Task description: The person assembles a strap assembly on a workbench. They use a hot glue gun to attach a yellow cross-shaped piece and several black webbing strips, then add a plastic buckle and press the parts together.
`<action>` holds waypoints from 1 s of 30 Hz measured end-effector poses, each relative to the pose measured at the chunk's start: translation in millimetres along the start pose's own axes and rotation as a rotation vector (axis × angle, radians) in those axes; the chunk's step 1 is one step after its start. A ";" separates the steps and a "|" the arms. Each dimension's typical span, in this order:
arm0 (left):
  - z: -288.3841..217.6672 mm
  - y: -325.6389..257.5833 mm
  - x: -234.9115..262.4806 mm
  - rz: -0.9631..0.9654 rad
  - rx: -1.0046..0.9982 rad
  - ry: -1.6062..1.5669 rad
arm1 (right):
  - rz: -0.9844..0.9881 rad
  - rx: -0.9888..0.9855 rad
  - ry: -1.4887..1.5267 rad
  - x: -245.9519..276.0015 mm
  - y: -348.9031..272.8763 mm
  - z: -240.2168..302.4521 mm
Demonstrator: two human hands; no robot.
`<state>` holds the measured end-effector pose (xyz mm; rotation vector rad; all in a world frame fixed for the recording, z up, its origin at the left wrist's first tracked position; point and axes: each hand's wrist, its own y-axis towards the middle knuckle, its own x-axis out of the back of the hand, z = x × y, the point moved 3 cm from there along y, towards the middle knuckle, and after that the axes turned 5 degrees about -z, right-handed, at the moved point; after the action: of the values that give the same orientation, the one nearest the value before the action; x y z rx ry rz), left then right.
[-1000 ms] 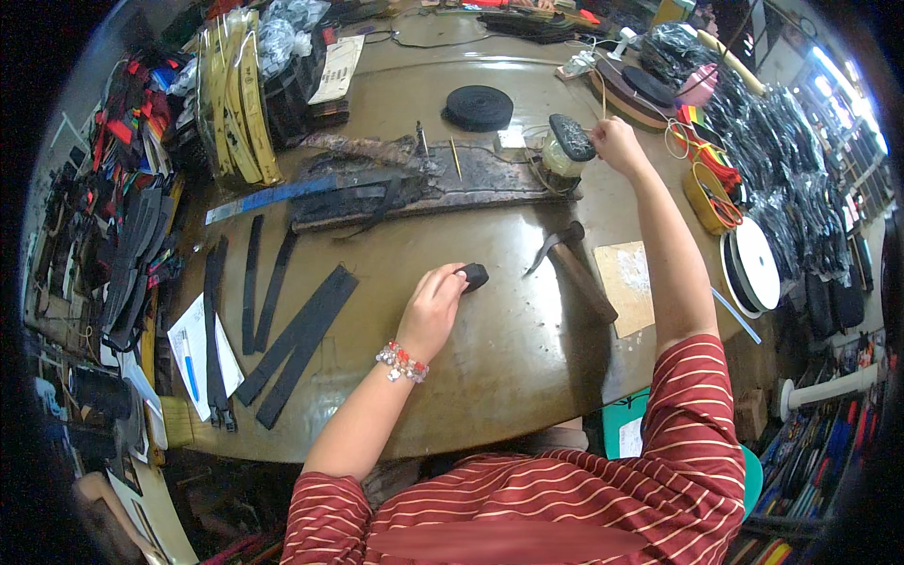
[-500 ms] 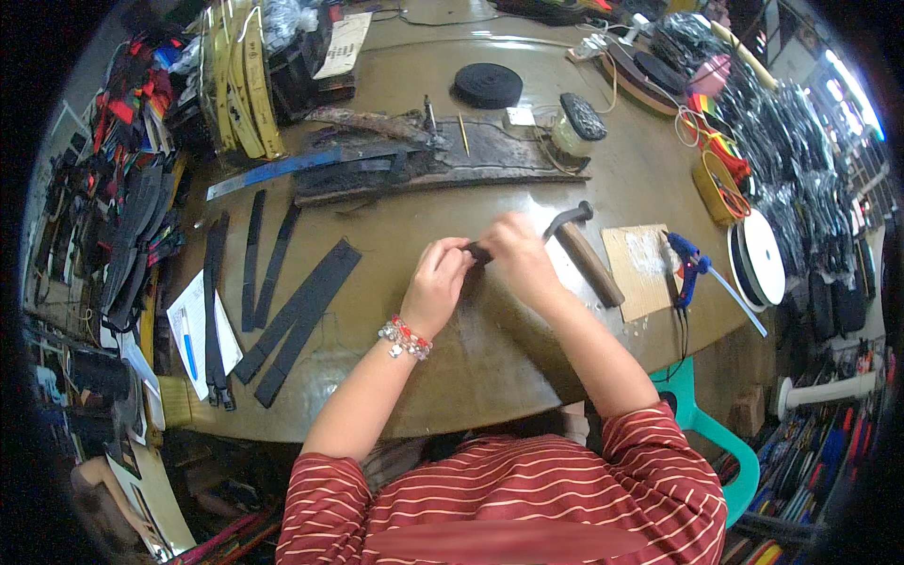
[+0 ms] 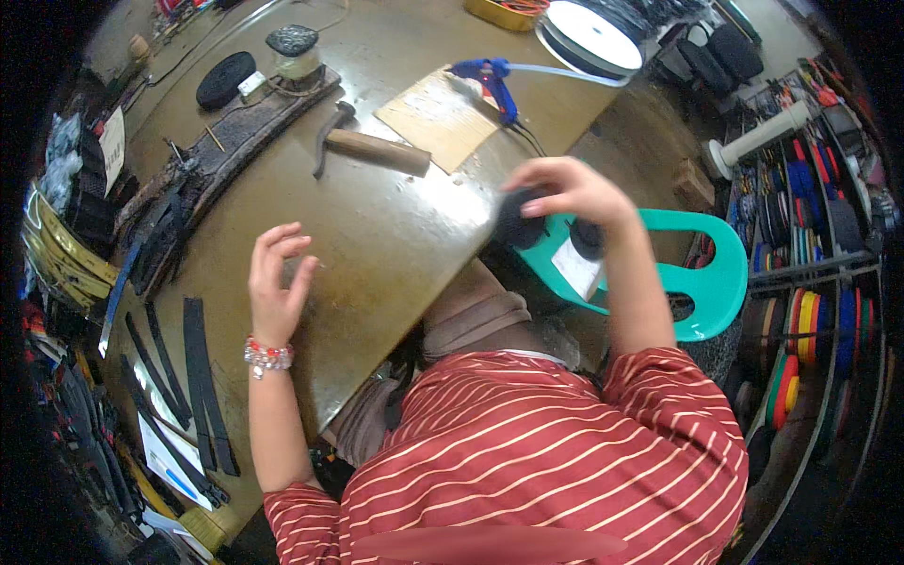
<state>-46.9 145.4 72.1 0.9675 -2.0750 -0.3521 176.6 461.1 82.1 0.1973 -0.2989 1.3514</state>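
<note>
My right hand [image 3: 570,196] is over the green plastic chair, its fingers round a roll of black webbing [image 3: 518,218]. A second small black roll [image 3: 586,239] sits on the chair seat beside a white slip of paper [image 3: 574,267]. My left hand [image 3: 278,287] hovers above the table with its fingers apart and nothing visible in it. Beyond it lies a hammer [image 3: 381,151] with a wooden handle. Several flat black straps [image 3: 205,386] lie on the table to the left of my left hand.
The green chair [image 3: 702,224] stands at the table's right edge. A blue glue gun [image 3: 494,89] rests by a cardboard sheet [image 3: 433,118]. A dark worn board [image 3: 221,155] and a larger black webbing roll [image 3: 226,81] are farther off. Shelves of coloured rolls [image 3: 800,330] line the right.
The view has turned right. My hands, earlier close together over a small dark piece on the table, are now apart. My right hand has moved to the chair and grips a black roll.
</note>
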 end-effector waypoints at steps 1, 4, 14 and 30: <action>-3.7 0.6 1.0 0.029 0.220 -0.043 | -0.036 -0.116 -0.004 32.5 -29.2 -30.1; -50.8 -36.4 -7.9 0.315 0.132 -0.120 | -0.611 -0.795 -0.278 94.0 -113.8 -162.7; 13.6 -289.8 -17.4 0.622 0.916 0.297 | -1.851 -0.805 0.688 90.4 -172.7 -375.2; 174.8 -380.5 12.0 -0.131 1.265 0.414 | -0.564 0.684 -0.639 -90.8 63.4 12.7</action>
<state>11.2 -131.4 -236.8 1.6753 -1.7118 1.1528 96.3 386.3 62.7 1.2074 -0.2697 0.7505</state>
